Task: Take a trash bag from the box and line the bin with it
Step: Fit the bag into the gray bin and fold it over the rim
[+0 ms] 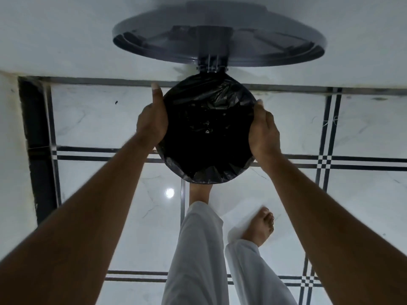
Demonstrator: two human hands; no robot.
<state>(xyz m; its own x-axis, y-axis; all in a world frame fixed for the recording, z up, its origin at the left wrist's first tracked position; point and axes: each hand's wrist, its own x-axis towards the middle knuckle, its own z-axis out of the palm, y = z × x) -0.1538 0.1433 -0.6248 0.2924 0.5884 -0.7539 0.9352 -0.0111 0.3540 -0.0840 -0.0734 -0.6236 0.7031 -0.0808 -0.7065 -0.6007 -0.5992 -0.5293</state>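
both hands grip a bag-lined bin from above on a tiled floor.

left hand (152, 122) and right hand (263, 130) curl closed on opposite sides of the rim; black trash bag (209, 128) folds over the upright bin, mouth facing up, lid (218, 44) raised behind.

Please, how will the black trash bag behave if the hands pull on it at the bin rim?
The trash bag looks thin and wrinkled, so probably floppy and light. Its glossy film may slip from the left hand and right hand.
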